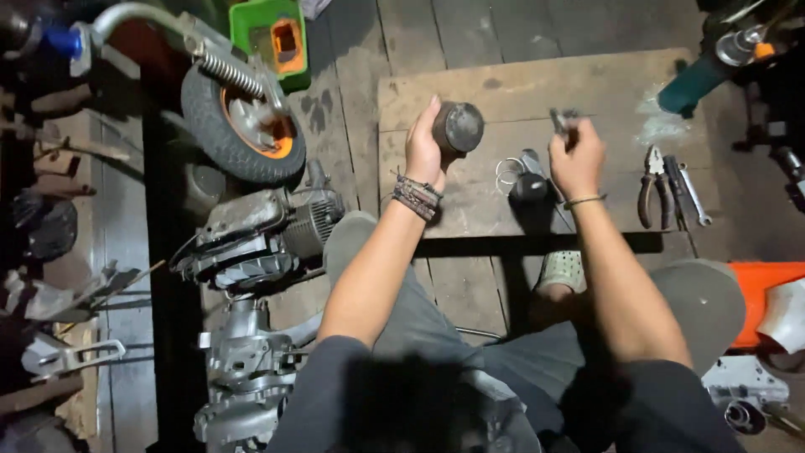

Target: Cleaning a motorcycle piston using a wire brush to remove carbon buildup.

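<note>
Dark, worn wooden floor planks (470, 33) are running up and down the frame, stained and dusty. A paler wooden board (537, 84) is lying across them in the upper middle, lit more strongly than its surroundings. Light is falling from above onto the centre, leaving the left edge and lower part in deep shadow. A small wheel (239, 126) with an orange hub is standing at upper left, and a green plastic box (270, 38) is sitting just above it

two hands (423, 147), one piston (458, 127), one wheel (239, 126) (one pliers (647, 186)).
</note>
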